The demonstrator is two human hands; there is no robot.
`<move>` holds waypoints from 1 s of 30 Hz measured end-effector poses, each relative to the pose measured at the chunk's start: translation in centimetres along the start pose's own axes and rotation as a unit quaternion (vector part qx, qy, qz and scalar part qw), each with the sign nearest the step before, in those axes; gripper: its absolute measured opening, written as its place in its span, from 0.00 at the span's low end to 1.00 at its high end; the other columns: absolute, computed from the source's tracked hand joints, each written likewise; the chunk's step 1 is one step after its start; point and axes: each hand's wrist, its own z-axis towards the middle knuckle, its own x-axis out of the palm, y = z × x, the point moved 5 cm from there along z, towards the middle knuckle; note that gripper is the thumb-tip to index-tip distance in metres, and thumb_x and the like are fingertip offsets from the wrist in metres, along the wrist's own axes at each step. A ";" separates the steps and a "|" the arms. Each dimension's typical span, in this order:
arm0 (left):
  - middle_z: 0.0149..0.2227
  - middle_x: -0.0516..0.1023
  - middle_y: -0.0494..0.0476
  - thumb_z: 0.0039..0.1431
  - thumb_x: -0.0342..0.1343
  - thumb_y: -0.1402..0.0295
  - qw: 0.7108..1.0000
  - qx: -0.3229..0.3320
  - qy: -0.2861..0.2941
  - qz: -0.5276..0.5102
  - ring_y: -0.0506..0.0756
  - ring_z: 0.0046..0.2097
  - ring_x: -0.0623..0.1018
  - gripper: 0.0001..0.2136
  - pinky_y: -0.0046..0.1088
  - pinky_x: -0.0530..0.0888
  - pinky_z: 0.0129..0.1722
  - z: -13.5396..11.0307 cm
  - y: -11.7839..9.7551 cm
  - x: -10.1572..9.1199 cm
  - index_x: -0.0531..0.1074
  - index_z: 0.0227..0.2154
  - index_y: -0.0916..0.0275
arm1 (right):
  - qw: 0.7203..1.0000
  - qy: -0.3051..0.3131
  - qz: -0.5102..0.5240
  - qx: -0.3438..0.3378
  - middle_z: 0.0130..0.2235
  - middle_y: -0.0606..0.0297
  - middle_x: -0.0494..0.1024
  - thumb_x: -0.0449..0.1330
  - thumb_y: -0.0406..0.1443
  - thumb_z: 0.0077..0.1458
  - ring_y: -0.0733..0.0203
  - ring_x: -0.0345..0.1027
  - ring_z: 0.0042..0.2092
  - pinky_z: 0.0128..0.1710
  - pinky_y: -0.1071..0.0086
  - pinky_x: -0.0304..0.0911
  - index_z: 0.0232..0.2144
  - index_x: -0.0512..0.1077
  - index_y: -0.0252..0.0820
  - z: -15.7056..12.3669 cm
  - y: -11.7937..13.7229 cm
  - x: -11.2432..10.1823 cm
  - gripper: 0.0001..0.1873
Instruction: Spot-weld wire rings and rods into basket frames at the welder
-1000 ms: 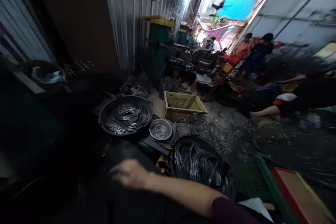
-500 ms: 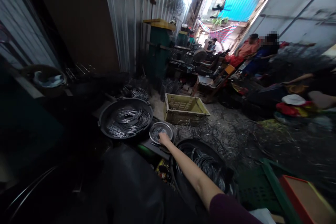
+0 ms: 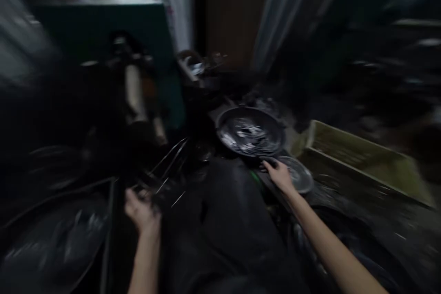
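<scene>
Far left, one broad dark tub [image 3: 37, 227], cut by the lower left corner of the view, with blurred bright streaks inside. Right of it, the left hand [image 3: 143, 206], palm partly turned up, fingers curled; blur and shadow prevent telling whether they pinch anything. Just beyond these fingers lie the thin wires [image 3: 165, 158]: bright, slender, metallic and slightly bent, at least three visible, the exact number obscured by motion. They run obliquely up and to the right, near a dark machine with one green panel [image 3: 103, 23].

Centre, one dark cloth [image 3: 230, 220] spread between the two forearms. Beyond it, one round dark basin [image 3: 270, 126] containing silvery wire coils [image 3: 246, 131], glossy and looped, massed toward its left and near rim; the coils are too blurred to count. Right of the cloth, the right hand [image 3: 279, 177], back upward, fingers bent toward the gap between the basin's near rim and one small round dish [image 3: 306, 177]. The hand overlaps the dish's left edge; contact cannot be told, nor whether the fingers grip the small dark shape at their tips.

Far right, one yellowish rectangular crate [image 3: 347, 147], set obliquely; below it, near the lower right corner, one dark round container [image 3: 344, 229], its contents indistinct.
</scene>
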 end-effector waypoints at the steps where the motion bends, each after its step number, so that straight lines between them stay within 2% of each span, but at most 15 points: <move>1: 0.23 0.62 0.47 0.60 0.46 0.56 0.999 0.002 -0.038 -0.014 0.45 0.20 0.62 0.15 0.21 0.60 0.18 0.6 -0.1 -1.5 0.65 0.31 0.64 | 0.996 0.045 0.074 -0.005 0.32 0.60 0.78 0.63 0.42 0.45 0.58 0.72 0.33 0.35 0.64 0.67 0.35 0.74 0.38 -0.7 1.5 2.4 0.16; 2: 0.21 0.59 0.46 0.58 0.47 0.54 0.998 0.006 -0.061 -0.032 0.45 0.18 0.59 0.15 0.20 0.56 0.17 1.1 0.0 -2.5 0.65 0.30 0.63 | 0.986 0.088 0.144 -0.001 0.29 0.61 0.78 0.66 0.42 0.40 0.59 0.71 0.30 0.33 0.65 0.68 0.32 0.75 0.38 -1.7 3.1 4.8 0.16; 4: 0.19 0.55 0.44 0.54 0.50 0.52 0.996 0.019 -0.061 -0.062 0.44 0.18 0.56 0.16 0.20 0.53 0.16 2.0 0.1 -3.1 0.65 0.31 0.62 | 0.958 0.164 0.236 0.016 0.27 0.63 0.77 0.70 0.42 0.34 0.62 0.71 0.28 0.31 0.68 0.67 0.28 0.76 0.38 -4.1 6.5 9.5 0.17; 7: 0.19 0.53 0.43 0.52 0.52 0.50 0.995 0.038 -0.036 -0.088 0.44 0.18 0.53 0.18 0.20 0.51 0.17 2.7 -0.1 -3.1 0.66 0.33 0.61 | 0.937 0.247 0.246 0.015 0.24 0.62 0.77 0.70 0.41 0.34 0.64 0.70 0.26 0.26 0.73 0.65 0.25 0.76 0.35 -7.4 11.3 15.4 0.16; 9: 0.19 0.53 0.44 0.52 0.53 0.50 0.994 0.039 -0.031 -0.095 0.44 0.19 0.53 0.17 0.19 0.51 0.17 2.9 -0.3 -3.3 0.66 0.33 0.61 | 0.928 0.279 0.246 0.009 0.22 0.63 0.75 0.69 0.40 0.35 0.65 0.69 0.25 0.24 0.75 0.63 0.24 0.76 0.34 -8.6 13.7 18.3 0.15; 12: 0.19 0.55 0.44 0.52 0.54 0.50 0.993 0.034 -0.033 -0.105 0.44 0.19 0.53 0.18 0.19 0.51 0.16 3.3 -0.4 -3.8 0.67 0.33 0.62 | 0.911 0.304 0.278 0.031 0.22 0.64 0.75 0.70 0.40 0.34 0.66 0.69 0.25 0.22 0.76 0.61 0.24 0.75 0.34 -9.5 15.8 21.3 0.15; 16: 0.18 0.55 0.44 0.50 0.55 0.49 0.995 0.046 -0.017 -0.084 0.44 0.18 0.54 0.20 0.19 0.51 0.16 3.9 -0.1 -4.0 0.68 0.31 0.63 | 0.888 0.320 0.323 0.069 0.24 0.64 0.75 0.71 0.40 0.32 0.67 0.69 0.26 0.22 0.77 0.60 0.25 0.75 0.35 -10.3 16.8 22.4 0.17; 21: 0.18 0.55 0.44 0.49 0.56 0.49 0.992 0.027 -0.050 -0.112 0.44 0.18 0.54 0.20 0.19 0.52 0.16 4.5 0.4 -4.6 0.68 0.32 0.63 | 0.910 0.294 0.289 0.050 0.23 0.65 0.75 0.71 0.41 0.33 0.67 0.68 0.25 0.21 0.76 0.59 0.25 0.75 0.35 -10.6 16.0 21.4 0.17; 24: 0.17 0.52 0.43 0.51 0.55 0.50 0.993 0.018 -0.019 -0.115 0.44 0.17 0.51 0.18 0.20 0.48 0.16 4.4 0.3 -4.2 0.68 0.32 0.63 | 0.919 0.283 0.264 0.077 0.20 0.66 0.73 0.71 0.41 0.31 0.67 0.66 0.22 0.19 0.76 0.58 0.23 0.74 0.34 -10.6 14.6 21.8 0.17; 27: 0.17 0.53 0.43 0.50 0.56 0.51 0.992 0.016 -0.011 -0.126 0.43 0.18 0.52 0.18 0.19 0.50 0.16 4.1 0.3 -3.7 0.68 0.31 0.63 | 0.905 0.294 0.294 0.094 0.21 0.66 0.74 0.71 0.40 0.31 0.67 0.68 0.24 0.21 0.77 0.59 0.24 0.75 0.35 -10.7 14.4 22.7 0.16; 30: 0.17 0.53 0.43 0.49 0.57 0.50 0.991 0.018 -0.006 -0.132 0.43 0.18 0.54 0.19 0.17 0.52 0.17 4.1 0.3 -3.3 0.68 0.31 0.63 | 0.882 0.305 0.342 0.108 0.23 0.66 0.75 0.72 0.39 0.31 0.68 0.69 0.26 0.22 0.78 0.59 0.24 0.75 0.36 -10.9 15.1 23.2 0.16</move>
